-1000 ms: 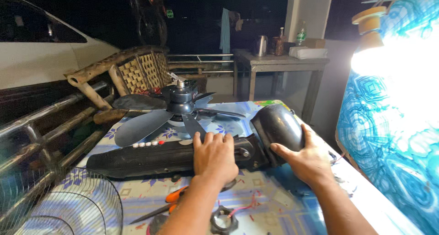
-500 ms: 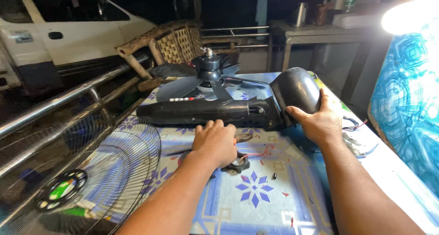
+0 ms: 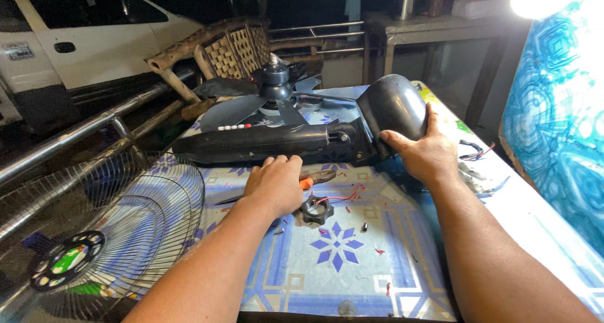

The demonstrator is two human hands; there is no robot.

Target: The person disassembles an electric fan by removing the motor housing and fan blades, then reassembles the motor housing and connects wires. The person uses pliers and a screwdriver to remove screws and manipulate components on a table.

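Across the table's [image 3: 352,279] far half lies a black fan body [image 3: 264,144], motor housing [image 3: 391,109] at right. Right hand [image 3: 428,153] wrapped around that housing; left hand [image 3: 277,184] curled over orange-handled pliers [image 3: 313,179]. Black knob [image 3: 314,208] just beside. Fan blades [image 3: 251,100] behind; wire guard [image 3: 100,222] at left edge.

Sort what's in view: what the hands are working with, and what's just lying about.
In hand:
right hand on motor housing
fan body
left hand over pliers

Lying about:
fan blade
wire guard
black nut
wicker chair
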